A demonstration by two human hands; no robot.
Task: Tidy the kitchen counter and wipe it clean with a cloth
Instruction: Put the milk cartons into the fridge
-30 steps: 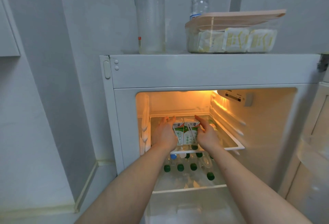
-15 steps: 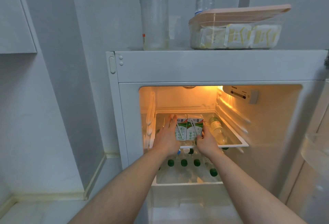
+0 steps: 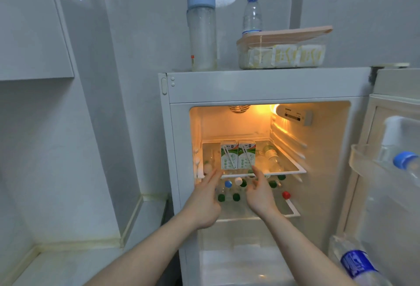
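Both hands withdrawn from two upright green-white cartons (image 3: 238, 155) on fridge shelf (image 3: 293, 167); left hand (image 3: 204, 203), right hand (image 3: 259, 197) slack-fingered, holding nothing, cartons just above fingertips at frame centre.

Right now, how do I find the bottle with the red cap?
Look inside the open fridge, on the lower shelf under the two milk cartons. Bottles lie there with their caps facing out. Most caps are green; the red cap bottle lies farthest right, just beyond the right hand.
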